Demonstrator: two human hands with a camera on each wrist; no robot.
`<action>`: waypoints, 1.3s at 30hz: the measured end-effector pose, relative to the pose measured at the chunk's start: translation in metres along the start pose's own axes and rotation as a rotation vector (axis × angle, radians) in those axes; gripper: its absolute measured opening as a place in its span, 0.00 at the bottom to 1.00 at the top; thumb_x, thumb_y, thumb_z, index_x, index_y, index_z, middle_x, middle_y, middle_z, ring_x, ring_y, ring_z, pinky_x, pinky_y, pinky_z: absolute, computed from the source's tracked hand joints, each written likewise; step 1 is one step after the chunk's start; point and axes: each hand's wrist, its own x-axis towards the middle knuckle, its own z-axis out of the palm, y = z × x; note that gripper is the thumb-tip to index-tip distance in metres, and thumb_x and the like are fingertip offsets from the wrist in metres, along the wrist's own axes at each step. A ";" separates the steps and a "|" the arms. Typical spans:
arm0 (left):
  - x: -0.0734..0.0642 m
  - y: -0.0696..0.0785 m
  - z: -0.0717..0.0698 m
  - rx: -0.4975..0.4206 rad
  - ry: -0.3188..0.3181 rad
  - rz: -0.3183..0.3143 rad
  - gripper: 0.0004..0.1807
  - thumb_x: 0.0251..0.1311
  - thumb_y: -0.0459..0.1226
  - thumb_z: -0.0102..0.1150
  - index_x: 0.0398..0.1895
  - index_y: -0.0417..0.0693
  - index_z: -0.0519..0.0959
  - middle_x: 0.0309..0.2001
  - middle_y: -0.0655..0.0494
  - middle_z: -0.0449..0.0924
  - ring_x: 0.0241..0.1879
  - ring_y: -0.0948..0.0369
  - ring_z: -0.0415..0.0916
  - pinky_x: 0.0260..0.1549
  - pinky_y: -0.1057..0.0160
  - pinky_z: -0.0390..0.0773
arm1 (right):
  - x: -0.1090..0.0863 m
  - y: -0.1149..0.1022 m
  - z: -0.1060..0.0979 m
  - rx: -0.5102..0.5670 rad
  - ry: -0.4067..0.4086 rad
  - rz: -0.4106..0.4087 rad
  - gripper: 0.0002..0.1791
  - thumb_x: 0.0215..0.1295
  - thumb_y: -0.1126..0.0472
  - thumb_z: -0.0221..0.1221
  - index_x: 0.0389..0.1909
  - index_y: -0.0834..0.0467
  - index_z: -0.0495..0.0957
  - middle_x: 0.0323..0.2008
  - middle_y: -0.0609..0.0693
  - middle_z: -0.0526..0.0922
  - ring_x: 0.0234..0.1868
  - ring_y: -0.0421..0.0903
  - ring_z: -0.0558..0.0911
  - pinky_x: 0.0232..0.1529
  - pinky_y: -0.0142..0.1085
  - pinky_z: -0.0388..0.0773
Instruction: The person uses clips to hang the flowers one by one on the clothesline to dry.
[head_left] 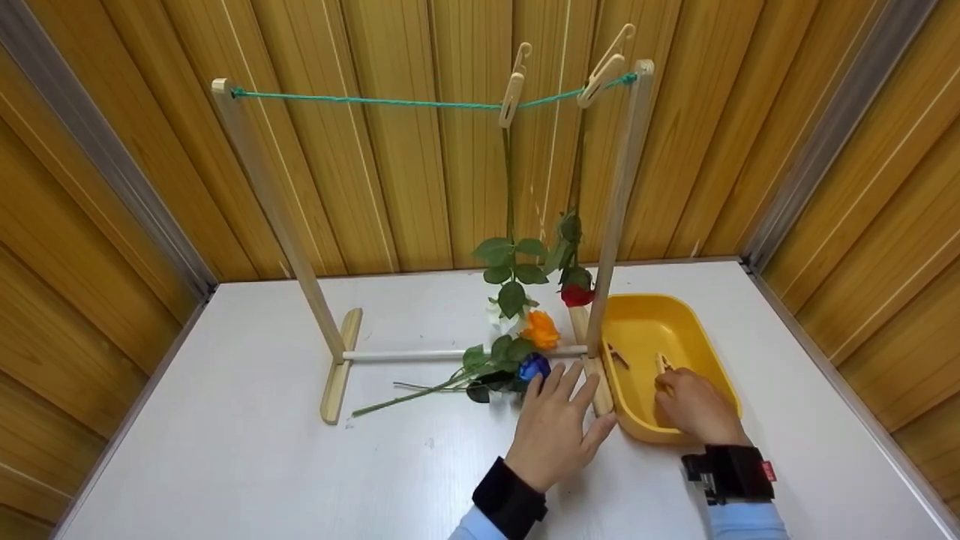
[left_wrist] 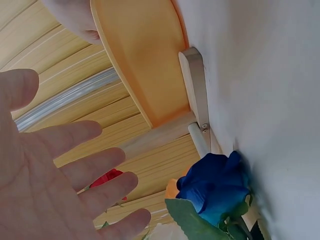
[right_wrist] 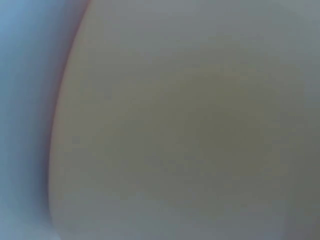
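Note:
My right hand point(head_left: 697, 406) reaches into the yellow basin point(head_left: 709, 341) and pinches a wooden clothespin point(head_left: 663, 363). A darker clothespin point(head_left: 619, 357) lies near the basin's left side. My left hand point(head_left: 555, 427) is spread, its fingers straight, beside the blue rose point(head_left: 535, 367); in the left wrist view its palm is bare and the blue rose point(left_wrist: 212, 182) stands apart from it. An orange rose point(head_left: 541, 330) and a partly hidden white flower point(head_left: 504, 318) are just behind. The right wrist view is too blurred to show the fingers.
A wooden frame point(head_left: 619, 202) carries a green cord point(head_left: 360, 100). Two clothespins point(head_left: 512, 97) on it hold hanging stems, one with a red rose point(head_left: 577, 295). Cut stems point(head_left: 405, 401) lie on the white table point(head_left: 247, 450), beside the frame's lower bar point(head_left: 405, 355).

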 end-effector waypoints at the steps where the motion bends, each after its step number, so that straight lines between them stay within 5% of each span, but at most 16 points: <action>1: 0.000 0.000 0.000 -0.001 -0.005 -0.004 0.35 0.78 0.63 0.34 0.74 0.55 0.73 0.75 0.53 0.69 0.74 0.51 0.66 0.71 0.42 0.65 | 0.000 0.000 0.000 0.005 0.006 -0.003 0.18 0.69 0.64 0.55 0.54 0.69 0.82 0.51 0.70 0.81 0.47 0.64 0.80 0.56 0.62 0.75; 9: -0.001 -0.004 -0.002 -0.013 -0.026 -0.035 0.33 0.78 0.62 0.38 0.74 0.56 0.72 0.75 0.53 0.69 0.74 0.51 0.66 0.72 0.41 0.64 | -0.001 -0.002 -0.004 0.127 0.100 0.002 0.18 0.72 0.65 0.56 0.56 0.72 0.80 0.56 0.73 0.80 0.52 0.65 0.80 0.59 0.62 0.75; 15: 0.000 -0.007 -0.002 -0.019 -0.032 -0.042 0.34 0.78 0.62 0.36 0.74 0.57 0.72 0.75 0.53 0.69 0.74 0.50 0.66 0.72 0.42 0.64 | -0.002 -0.005 -0.008 0.190 0.226 -0.048 0.14 0.71 0.66 0.60 0.52 0.70 0.82 0.51 0.68 0.85 0.50 0.63 0.82 0.56 0.58 0.78; 25: 0.000 -0.008 -0.006 -0.038 -0.019 -0.042 0.33 0.78 0.61 0.42 0.75 0.54 0.71 0.75 0.51 0.69 0.74 0.50 0.66 0.71 0.42 0.65 | -0.008 -0.024 -0.021 0.332 0.344 -0.103 0.03 0.70 0.66 0.64 0.41 0.60 0.86 0.41 0.55 0.88 0.41 0.49 0.81 0.41 0.29 0.77; 31: 0.000 -0.008 -0.009 -0.055 0.015 -0.033 0.32 0.77 0.57 0.47 0.75 0.52 0.71 0.74 0.50 0.69 0.73 0.50 0.67 0.70 0.42 0.67 | -0.013 -0.041 -0.022 0.442 0.336 -0.161 0.02 0.70 0.66 0.65 0.39 0.58 0.86 0.38 0.50 0.87 0.40 0.39 0.79 0.42 0.25 0.76; 39: 0.001 -0.010 -0.008 -0.063 0.119 -0.003 0.30 0.77 0.53 0.52 0.74 0.49 0.71 0.73 0.49 0.71 0.70 0.51 0.71 0.66 0.45 0.72 | -0.013 -0.061 -0.011 0.626 0.205 -0.219 0.02 0.66 0.65 0.68 0.37 0.58 0.86 0.36 0.48 0.86 0.38 0.40 0.81 0.44 0.28 0.79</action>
